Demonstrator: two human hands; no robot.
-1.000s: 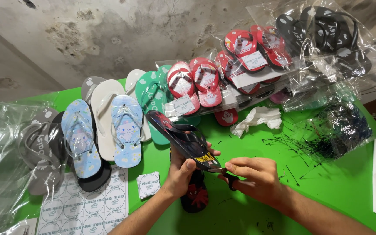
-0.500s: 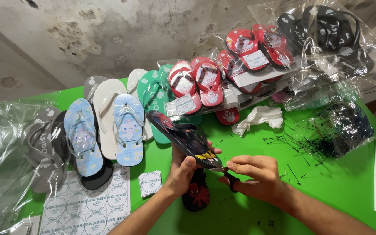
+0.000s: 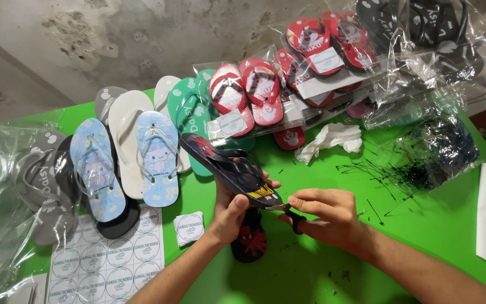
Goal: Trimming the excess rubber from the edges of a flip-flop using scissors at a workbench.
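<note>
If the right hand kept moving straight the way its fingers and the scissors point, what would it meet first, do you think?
The right hand points left, scissors at the heel of the dark flip-flop held by the left hand. It would meet that heel first, then probably the left thumb; depth is unclear.

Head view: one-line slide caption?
Left hand holds a dark flip-flop while right hand works scissors at its heel, above a green table.

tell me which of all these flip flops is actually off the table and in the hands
The dark flip-flop with red and yellow print: the left hand holds it tilted above the green table, while the right hand works small scissors at its heel. All others lie flat or bagged.
</note>
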